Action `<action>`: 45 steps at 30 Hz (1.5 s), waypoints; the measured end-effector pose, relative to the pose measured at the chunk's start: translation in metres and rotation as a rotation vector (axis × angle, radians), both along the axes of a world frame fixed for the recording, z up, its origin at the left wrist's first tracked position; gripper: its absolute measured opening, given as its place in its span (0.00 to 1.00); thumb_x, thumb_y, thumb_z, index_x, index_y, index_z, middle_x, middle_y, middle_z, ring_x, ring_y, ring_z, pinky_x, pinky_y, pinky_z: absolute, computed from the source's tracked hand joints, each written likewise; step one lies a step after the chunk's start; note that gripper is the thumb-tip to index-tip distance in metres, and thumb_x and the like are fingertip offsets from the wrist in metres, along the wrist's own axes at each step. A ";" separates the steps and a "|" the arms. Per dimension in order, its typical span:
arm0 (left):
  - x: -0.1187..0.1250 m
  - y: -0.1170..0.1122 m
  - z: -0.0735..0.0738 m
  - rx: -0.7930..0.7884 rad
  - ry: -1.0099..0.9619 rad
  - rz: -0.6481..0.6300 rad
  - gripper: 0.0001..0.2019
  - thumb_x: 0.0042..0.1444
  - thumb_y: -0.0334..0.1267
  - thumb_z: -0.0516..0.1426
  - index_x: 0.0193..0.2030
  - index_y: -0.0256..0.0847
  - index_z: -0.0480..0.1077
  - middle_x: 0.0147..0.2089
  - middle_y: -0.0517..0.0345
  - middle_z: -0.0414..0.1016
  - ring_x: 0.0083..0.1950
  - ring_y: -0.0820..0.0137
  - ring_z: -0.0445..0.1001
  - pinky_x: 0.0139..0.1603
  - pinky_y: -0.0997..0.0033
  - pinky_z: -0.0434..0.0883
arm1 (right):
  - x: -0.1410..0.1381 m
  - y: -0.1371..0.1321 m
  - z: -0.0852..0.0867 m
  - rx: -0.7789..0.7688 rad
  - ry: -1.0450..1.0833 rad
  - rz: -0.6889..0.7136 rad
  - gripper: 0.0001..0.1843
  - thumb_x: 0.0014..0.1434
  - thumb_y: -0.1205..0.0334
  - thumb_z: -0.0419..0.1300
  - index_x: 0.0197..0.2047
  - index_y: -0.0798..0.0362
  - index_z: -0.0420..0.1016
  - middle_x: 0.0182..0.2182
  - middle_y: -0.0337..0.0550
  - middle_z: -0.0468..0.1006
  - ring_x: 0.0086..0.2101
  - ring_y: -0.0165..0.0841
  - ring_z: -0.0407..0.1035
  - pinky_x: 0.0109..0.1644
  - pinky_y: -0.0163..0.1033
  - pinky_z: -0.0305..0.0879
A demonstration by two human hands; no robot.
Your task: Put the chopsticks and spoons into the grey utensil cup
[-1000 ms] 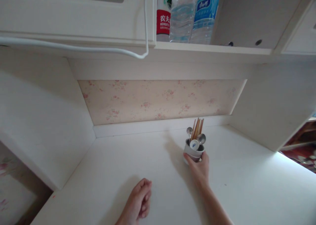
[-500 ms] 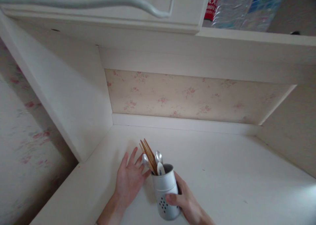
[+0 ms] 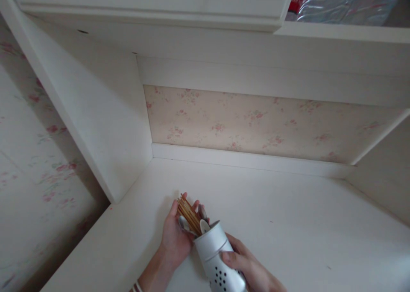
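My right hand point(image 3: 248, 268) grips a white metal utensil holder point(image 3: 218, 262) with small holes in its side, tilted to the left over the white desk point(image 3: 288, 223). Wooden chopsticks point(image 3: 188, 213) and metal spoons point(image 3: 185, 223) stick out of its mouth. My left hand point(image 3: 174, 236) lies cupped under those utensil ends, fingers curling up around the chopsticks and spoons.
A floral-papered back panel point(image 3: 256, 123) and white side walls close in the desk nook. Overhead hangs a white cabinet point(image 3: 153, 1) and a shelf with water bottles point(image 3: 336, 1). A floral wall point(image 3: 28, 155) lies to the left.
The holder moved from the desk's right to the front and tipped leftward. My left hand went from flat beside it to cupping the chopsticks and spoons. The view shifted left.
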State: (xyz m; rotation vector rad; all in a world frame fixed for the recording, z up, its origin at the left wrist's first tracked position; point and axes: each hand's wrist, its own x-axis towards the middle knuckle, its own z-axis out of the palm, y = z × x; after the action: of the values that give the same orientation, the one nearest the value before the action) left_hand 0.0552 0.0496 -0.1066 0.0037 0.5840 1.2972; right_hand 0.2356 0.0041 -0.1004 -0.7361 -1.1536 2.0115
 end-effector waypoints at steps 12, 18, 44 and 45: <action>0.004 0.001 -0.002 -0.057 -0.018 0.028 0.23 0.54 0.49 0.61 0.56 0.52 0.67 0.45 0.51 0.77 0.41 0.61 0.79 0.43 0.56 0.75 | -0.001 0.000 -0.004 -0.056 0.034 0.006 0.36 0.45 0.44 0.68 0.53 0.57 0.72 0.35 0.46 0.77 0.34 0.34 0.70 0.35 0.33 0.63; 0.009 -0.007 0.014 -0.093 0.005 -0.050 0.26 0.53 0.47 0.62 0.59 0.47 0.65 0.48 0.47 0.77 0.45 0.55 0.79 0.47 0.52 0.73 | 0.000 0.000 -0.008 -0.096 0.072 -0.029 0.35 0.46 0.44 0.67 0.53 0.57 0.72 0.36 0.47 0.78 0.34 0.35 0.71 0.35 0.34 0.63; 0.000 0.002 0.000 0.087 -0.044 0.036 0.11 0.57 0.45 0.60 0.44 0.44 0.72 0.30 0.62 0.69 0.24 0.76 0.68 0.28 0.73 0.70 | 0.000 -0.001 -0.011 -0.123 0.111 0.099 0.36 0.50 0.45 0.66 0.57 0.57 0.69 0.39 0.48 0.78 0.35 0.35 0.71 0.37 0.34 0.64; 0.000 0.003 0.001 0.078 -0.035 0.057 0.10 0.57 0.45 0.60 0.43 0.44 0.72 0.30 0.62 0.70 0.24 0.76 0.68 0.28 0.73 0.70 | 0.000 -0.002 -0.011 -0.131 0.105 0.090 0.36 0.50 0.45 0.66 0.57 0.57 0.70 0.39 0.48 0.78 0.35 0.35 0.71 0.36 0.34 0.63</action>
State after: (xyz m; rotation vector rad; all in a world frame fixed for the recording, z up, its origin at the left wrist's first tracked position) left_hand 0.0551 0.0524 -0.1058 0.0290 0.5057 1.3725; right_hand 0.2361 0.0026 -0.1118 -0.6439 -1.0185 2.1903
